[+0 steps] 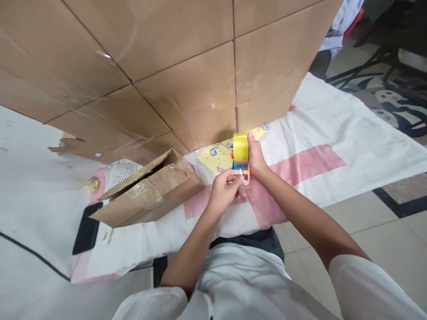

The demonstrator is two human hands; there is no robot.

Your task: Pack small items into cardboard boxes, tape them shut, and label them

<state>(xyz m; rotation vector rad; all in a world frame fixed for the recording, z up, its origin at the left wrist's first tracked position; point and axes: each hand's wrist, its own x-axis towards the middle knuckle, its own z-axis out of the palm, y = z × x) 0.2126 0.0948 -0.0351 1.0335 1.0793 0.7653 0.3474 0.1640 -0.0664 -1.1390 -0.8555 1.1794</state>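
My right hand (pixel 255 155) is closed around a tape dispenser (pixel 240 150) loaded with a yellow roll, with blue and orange parts at its lower end. Close below the roll, my left hand (pixel 228 184) is closed, its thumb and fingers pinching the clear loose end of the tape (pixel 245 183) at the dispenser's mouth. Both hands are over the pink-and-white cloth. Left of them a small cardboard box (pixel 150 191) lies tilted, with a gap along its upper edge and clear tape on its side.
Large stacked cardboard boxes (pixel 187 89) rise just beyond my hands. A dark phone (pixel 87 229) lies at the left end of the cloth (pixel 310 129). Behind the small box is a white perforated object (pixel 123 172). Tiled floor (pixel 363 218) shows at the right.
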